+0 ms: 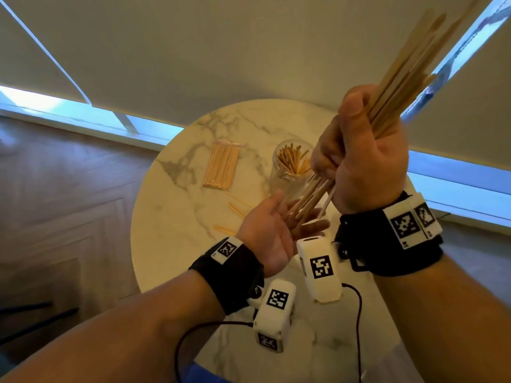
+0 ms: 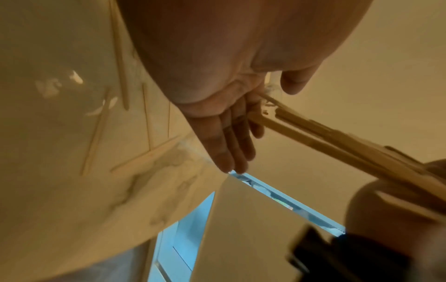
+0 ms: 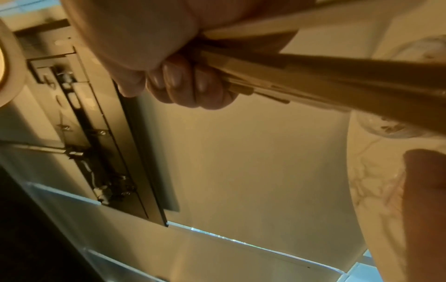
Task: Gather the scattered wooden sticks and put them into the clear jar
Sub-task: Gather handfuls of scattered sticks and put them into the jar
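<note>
My right hand (image 1: pixel 356 156) grips a thick bundle of wooden sticks (image 1: pixel 409 76) above the table, tilted up to the right. The bundle's lower ends (image 1: pixel 309 200) press against the flat palm of my left hand (image 1: pixel 276 225), whose fingers (image 2: pixel 229 145) are straight. The same bundle (image 2: pixel 337 145) (image 3: pixel 337 80) fills both wrist views, with my right fingers (image 3: pixel 190 84) curled round it. The clear jar (image 1: pixel 290 167) stands upright behind my hands with several sticks inside. A few loose sticks (image 1: pixel 235 208) lie on the marble table (image 1: pixel 171 217) left of my left hand.
A tidy stack of sticks (image 1: pixel 221 165) lies on the table left of the jar. Two white marker boxes (image 1: pixel 273 313) (image 1: pixel 320 269) with black cables sit at the near edge. Wooden floor lies to the left, window blinds behind the table.
</note>
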`<action>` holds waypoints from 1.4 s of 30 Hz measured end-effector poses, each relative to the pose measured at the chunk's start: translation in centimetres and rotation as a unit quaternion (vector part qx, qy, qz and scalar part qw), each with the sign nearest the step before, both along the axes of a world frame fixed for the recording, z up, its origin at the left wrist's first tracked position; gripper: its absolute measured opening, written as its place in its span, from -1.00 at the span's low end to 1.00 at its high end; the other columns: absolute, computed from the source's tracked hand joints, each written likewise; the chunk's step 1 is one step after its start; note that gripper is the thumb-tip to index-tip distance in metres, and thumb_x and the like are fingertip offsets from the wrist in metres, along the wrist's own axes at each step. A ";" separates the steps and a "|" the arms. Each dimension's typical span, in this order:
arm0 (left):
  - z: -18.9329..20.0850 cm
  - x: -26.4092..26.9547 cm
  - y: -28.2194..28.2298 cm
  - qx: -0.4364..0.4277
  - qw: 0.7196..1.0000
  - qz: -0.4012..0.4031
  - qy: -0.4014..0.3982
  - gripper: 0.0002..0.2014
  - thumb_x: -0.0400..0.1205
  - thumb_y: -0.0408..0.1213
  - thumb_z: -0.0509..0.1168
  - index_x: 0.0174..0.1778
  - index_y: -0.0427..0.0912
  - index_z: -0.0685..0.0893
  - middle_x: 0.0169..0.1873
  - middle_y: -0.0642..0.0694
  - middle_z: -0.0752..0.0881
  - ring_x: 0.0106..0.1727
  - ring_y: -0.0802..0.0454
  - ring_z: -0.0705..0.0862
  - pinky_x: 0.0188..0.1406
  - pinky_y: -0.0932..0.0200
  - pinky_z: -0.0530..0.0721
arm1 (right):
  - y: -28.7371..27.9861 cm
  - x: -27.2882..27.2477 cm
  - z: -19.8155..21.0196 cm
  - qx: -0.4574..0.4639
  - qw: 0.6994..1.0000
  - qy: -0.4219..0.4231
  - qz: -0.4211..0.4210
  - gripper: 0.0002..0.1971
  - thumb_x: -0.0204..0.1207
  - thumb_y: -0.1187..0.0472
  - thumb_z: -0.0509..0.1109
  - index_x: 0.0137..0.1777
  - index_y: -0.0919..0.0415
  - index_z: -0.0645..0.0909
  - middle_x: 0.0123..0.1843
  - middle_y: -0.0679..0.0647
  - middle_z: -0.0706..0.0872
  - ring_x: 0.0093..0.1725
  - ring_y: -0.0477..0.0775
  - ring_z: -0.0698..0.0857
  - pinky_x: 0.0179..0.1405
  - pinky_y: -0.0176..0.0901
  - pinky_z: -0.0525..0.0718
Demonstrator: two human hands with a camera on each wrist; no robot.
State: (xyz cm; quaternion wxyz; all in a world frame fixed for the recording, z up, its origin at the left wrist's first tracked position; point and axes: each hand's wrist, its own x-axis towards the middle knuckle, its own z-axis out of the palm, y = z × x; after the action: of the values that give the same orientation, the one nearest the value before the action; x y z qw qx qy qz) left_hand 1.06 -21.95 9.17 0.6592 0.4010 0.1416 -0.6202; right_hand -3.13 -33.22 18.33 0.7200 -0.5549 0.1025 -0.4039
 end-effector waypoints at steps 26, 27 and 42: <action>1.1 -1.4 -0.3 -0.012 0.999 -0.011 -0.031 -0.52 0.75 0.16 0.20 0.20 -0.22 0.71 -0.21 -0.19 0.70 -0.28 -0.05 0.71 -0.42 0.18 0.75 | -1.5 -2.6 -1.3 -0.208 0.928 0.155 0.268 -0.46 0.64 0.46 0.44 0.58 0.19 0.45 -0.30 0.15 0.76 -0.24 0.36 0.81 -0.08 0.21 0.80; 1.1 -1.4 -0.4 -0.005 0.999 -0.010 -0.033 -0.53 0.77 0.14 0.17 0.15 -0.22 0.72 -0.26 -0.17 0.70 -0.31 -0.02 0.69 -0.45 0.23 0.71 | -1.7 -2.7 -1.2 -0.225 0.920 0.169 0.271 -0.41 0.62 0.46 0.47 0.61 0.18 0.42 -0.27 0.15 0.79 -0.19 0.33 0.84 0.00 0.23 0.81; 0.5 -1.0 -0.2 0.031 0.998 0.010 -0.050 -0.69 0.82 -0.07 0.12 0.20 -0.21 0.65 -0.31 -0.13 0.63 -0.42 0.05 0.64 -0.53 0.27 0.62 | -0.8 -2.0 -3.3 -0.187 0.935 0.169 0.248 -0.50 0.50 0.27 0.63 0.40 0.05 0.58 -0.28 0.06 0.79 -0.25 0.10 0.81 0.04 0.04 0.70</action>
State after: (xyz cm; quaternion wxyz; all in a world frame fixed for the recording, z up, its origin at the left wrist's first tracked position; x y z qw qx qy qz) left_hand 0.06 -22.19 9.66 0.6587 0.4503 0.1321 -0.5882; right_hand -5.12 -34.02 14.99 0.6526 -0.7474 0.0048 -0.1243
